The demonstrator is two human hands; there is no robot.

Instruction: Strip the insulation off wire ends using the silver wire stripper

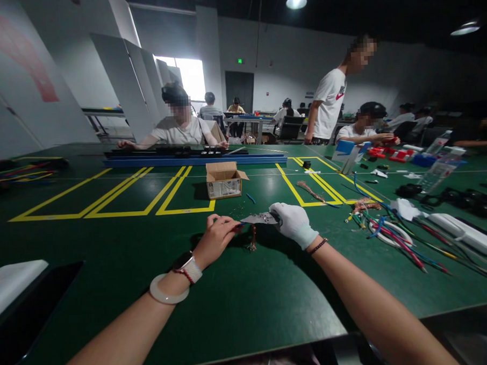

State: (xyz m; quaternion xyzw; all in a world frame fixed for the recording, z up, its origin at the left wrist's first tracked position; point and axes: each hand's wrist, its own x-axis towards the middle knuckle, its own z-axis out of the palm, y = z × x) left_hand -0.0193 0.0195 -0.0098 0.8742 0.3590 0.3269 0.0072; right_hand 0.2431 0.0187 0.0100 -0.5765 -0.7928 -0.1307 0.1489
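My right hand point(293, 223), in a white glove, is closed around a knife point(261, 219) with a flat grey blade that looks perforated; its tip points left. My bare left hand point(217, 237) pinches a thin blue wire point(241, 224), and the blade's tip meets it at the fingertips. Just below the blade hangs a bundle of bare copper strands point(253, 240); whether it joins the wire is hidden. Small scraps and a short blue piece of insulation point(250, 198) lie on the green table point(241, 306) beyond my hands.
An open cardboard box point(224, 187) stands ahead, with a blue rail point(194, 161) behind it. Coloured wires point(395, 238), copper strands point(308, 190) and plastic bottles point(442, 168) lie or stand to the right. A dark flat panel point(34, 304) is at left. Several people sit or stand around.
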